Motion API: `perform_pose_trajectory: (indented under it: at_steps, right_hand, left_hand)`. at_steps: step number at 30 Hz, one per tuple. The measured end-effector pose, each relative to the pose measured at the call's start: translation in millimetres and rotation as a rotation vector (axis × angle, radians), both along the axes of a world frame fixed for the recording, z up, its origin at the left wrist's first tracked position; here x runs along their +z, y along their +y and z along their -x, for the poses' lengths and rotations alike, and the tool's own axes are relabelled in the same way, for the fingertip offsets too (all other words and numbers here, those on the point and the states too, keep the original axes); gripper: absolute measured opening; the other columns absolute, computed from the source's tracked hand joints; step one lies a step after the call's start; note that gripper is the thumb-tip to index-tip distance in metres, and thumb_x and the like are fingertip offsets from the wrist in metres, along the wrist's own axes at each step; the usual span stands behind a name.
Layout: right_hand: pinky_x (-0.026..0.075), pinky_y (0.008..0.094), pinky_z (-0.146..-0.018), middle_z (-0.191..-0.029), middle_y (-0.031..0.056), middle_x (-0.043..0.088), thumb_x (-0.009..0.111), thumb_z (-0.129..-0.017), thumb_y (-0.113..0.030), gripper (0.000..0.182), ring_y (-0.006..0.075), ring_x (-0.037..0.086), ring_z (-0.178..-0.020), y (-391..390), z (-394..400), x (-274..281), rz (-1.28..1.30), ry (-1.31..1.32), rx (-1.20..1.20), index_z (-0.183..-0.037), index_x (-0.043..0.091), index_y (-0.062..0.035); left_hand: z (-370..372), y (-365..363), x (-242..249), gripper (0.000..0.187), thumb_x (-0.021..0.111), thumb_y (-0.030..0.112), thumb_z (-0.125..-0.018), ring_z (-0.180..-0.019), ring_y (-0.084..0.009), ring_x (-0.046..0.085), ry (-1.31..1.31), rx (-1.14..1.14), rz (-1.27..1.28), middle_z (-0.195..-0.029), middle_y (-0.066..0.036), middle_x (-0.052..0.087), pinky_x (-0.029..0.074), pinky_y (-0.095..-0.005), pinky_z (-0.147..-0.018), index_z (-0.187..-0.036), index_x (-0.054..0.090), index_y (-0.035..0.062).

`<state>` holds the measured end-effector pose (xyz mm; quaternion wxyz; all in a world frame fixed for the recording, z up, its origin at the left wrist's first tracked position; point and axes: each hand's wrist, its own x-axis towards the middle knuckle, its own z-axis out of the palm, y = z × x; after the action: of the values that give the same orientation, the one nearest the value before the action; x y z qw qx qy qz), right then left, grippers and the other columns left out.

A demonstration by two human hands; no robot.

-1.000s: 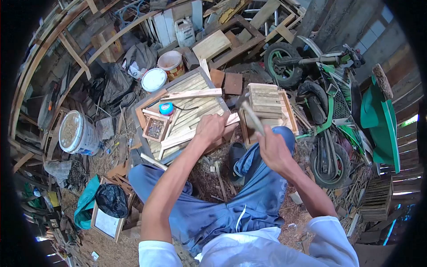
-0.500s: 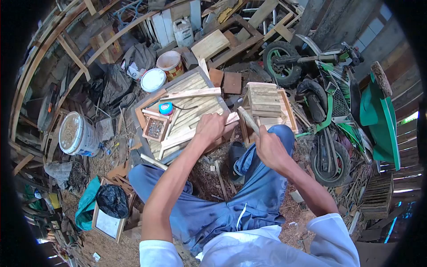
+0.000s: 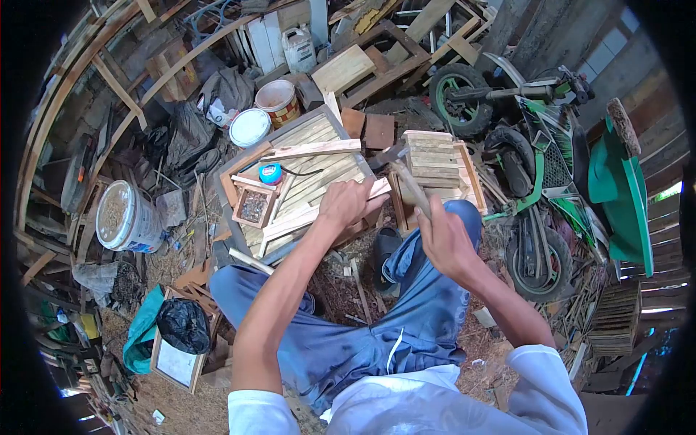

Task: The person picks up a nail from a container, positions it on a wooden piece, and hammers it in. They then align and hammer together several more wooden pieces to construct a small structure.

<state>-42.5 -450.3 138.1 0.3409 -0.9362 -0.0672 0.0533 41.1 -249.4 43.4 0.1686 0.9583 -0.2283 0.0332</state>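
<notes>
My left hand [image 3: 344,203] is closed around a pale wooden strip [image 3: 290,228] near the right edge of the low slatted wooden table [image 3: 319,134]. The strip's end sticks out to the right of my fist. In my right hand [image 3: 444,235] is a hammer [image 3: 412,187], gripped by its wooden handle with its dark head up, close to the strip's end. A small wooden box of nails [image 3: 253,207] lies on the table, beside a blue-and-pink round container [image 3: 270,173]. Another wooden strip [image 3: 312,150] lies across the far slats.
A slatted wooden piece [image 3: 432,161] stands right of the table. Further right are a green motorbike [image 3: 540,163] and a green wheelbarrow [image 3: 616,192]. White buckets [image 3: 129,219] and a white-lidded pail [image 3: 250,130] stand left and behind. Scrap wood [image 3: 344,72] piles up at the back.
The hammer has tilted upward, and its head now shows near the strip's end. My right hand has shifted slightly; my left hand stays in place on the strip.
</notes>
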Motion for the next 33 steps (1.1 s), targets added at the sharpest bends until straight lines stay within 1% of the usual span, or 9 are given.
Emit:
perform_pose_trajectory:
  at_steps: [3,10,13,16,21,25,28,30,33]
  right_hand:
    - [0.044,0.0597,-0.067,-0.073,0.034,0.059,0.048,-0.099,-0.022,0.027,0.0544,0.058,-0.077,-8.5,-9.4,-18.8,0.053,0.067,0.022,-0.107,0.045,0.0038]
    - [0.043,0.0578,-0.064,-0.071,0.0322,0.06,0.048,-0.1,-0.024,0.027,0.0523,0.058,-0.073,-16.1,-0.9,-1.5,-0.047,0.049,-0.056,-0.102,0.046,0.0023]
    - [0.043,0.0556,-0.061,-0.075,0.0268,0.062,0.049,-0.1,-0.027,0.027,0.0493,0.059,-0.073,-22.6,-0.6,-9.5,0.056,0.006,0.026,-0.101,0.047,-0.001]
    - [0.044,0.0526,-0.059,-0.08,0.0205,0.062,0.051,-0.099,-0.031,0.027,0.0457,0.06,-0.072,-31.5,-1.9,-15.0,0.181,-0.142,0.225,-0.101,0.05,-0.0045]
    - [0.046,0.0502,-0.058,-0.084,0.0175,0.062,0.054,-0.097,-0.032,0.026,0.0421,0.062,-0.071,-33.8,-1.5,-14.9,0.173,-0.299,0.351,-0.098,0.052,-0.0064]
    - [0.047,0.0489,-0.059,-0.087,0.0192,0.064,0.056,-0.097,-0.033,0.028,0.0426,0.062,-0.074,-27.3,-0.4,-18.6,0.048,-0.253,0.294,-0.1,0.054,-0.0056]
    - [0.048,0.0449,-0.061,-0.085,0.0198,0.064,0.055,-0.098,-0.032,0.029,0.0393,0.063,-0.07,-26.4,2.2,-16.8,-0.061,-0.068,0.136,-0.104,0.056,-0.004]
    - [0.048,0.0414,-0.065,-0.082,0.0186,0.063,0.057,-0.098,-0.028,0.027,0.0334,0.063,-0.069,-28.5,3.3,-13.9,-0.154,0.043,0.01,-0.106,0.058,-0.0027]
    - [0.047,0.0368,-0.069,-0.078,0.0159,0.062,0.058,-0.097,-0.023,0.023,0.025,0.06,-0.069,-36.8,4.7,-15.1,-0.225,0.065,-0.054,-0.106,0.06,-0.0013]
  left_hand:
    - [3.0,-1.2,1.4,0.052,0.057,0.054,-0.09,-0.062,-0.041,0.065,0.014,0.023,-0.007,-0.063,-0.023,0.064,0.052,-0.0494,-0.06,-0.088,0.062,0.0023]
    - [-14.3,5.6,8.9,0.055,0.056,0.057,-0.09,-0.072,-0.0433,0.066,0.074,0.065,0.016,-0.072,-0.025,0.065,0.052,-0.0512,-0.065,-0.093,0.063,0.0028]
    - [-19.2,9.2,12.6,0.056,0.056,0.057,-0.09,-0.074,-0.0443,0.065,0.118,0.05,0.01,-0.072,-0.025,0.065,0.051,-0.0518,-0.067,-0.091,0.064,0.0018]
    - [-22.0,14.7,18.6,0.058,0.056,0.059,-0.09,-0.075,-0.0452,0.065,0.172,0.045,0.017,-0.073,-0.026,0.065,0.05,-0.0519,-0.069,-0.088,0.066,0.0014]
    - [-18.1,20.6,31.0,0.062,0.056,0.061,-0.088,-0.081,-0.0468,0.064,0.3,0.033,0.098,-0.077,-0.028,0.065,0.049,-0.051,-0.073,-0.087,0.069,0.0002]
    - [-23.8,32.1,14.3,0.06,0.057,0.059,-0.089,-0.083,-0.0392,0.067,0.365,0.01,0.209,-0.087,-0.024,0.069,0.049,-0.0467,-0.075,-0.099,0.069,0.0008]
    - [-27.1,34.6,10.4,0.056,0.057,0.055,-0.092,-0.085,-0.0303,0.067,0.434,-0.042,0.377,-0.093,-0.019,0.07,0.049,-0.0419,-0.078,-0.112,0.066,0.0037]
    - [-21.3,32.3,18.9,0.055,0.057,0.053,-0.093,-0.088,-0.0253,0.065,0.487,-0.077,0.492,-0.097,-0.017,0.07,0.049,-0.0391,-0.08,-0.119,0.064,0.0045]
    - [-14.9,25.4,63.1,0.055,0.056,0.05,-0.094,-0.093,-0.0232,0.064,0.81,0.075,0.34,-0.102,-0.017,0.07,0.048,-0.036,-0.084,-0.123,0.062,0.0034]
